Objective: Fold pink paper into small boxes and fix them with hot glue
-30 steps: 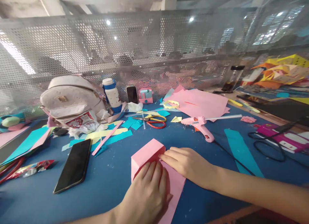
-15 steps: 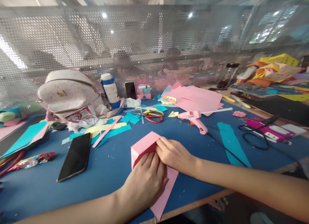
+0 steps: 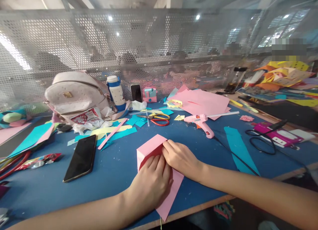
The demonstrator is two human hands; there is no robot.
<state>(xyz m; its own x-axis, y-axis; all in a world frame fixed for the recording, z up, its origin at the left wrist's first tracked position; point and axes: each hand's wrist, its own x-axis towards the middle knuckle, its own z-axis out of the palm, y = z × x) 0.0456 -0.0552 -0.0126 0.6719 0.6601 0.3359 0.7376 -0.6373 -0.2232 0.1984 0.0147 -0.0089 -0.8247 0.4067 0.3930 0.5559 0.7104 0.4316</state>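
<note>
The right hand [image 3: 180,157] has drawn back along the fold to meet the left hand [image 3: 151,183], and the pink paper [image 3: 150,146] now overhangs the tabletop [image 3: 111,177] edge. Left grip released, palm flat on the sheet; whether the right pinches the fold, I cannot tell

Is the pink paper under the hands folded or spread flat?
Folded: the paper rises doubled over at its far end; left hand and right hand press it.
</note>
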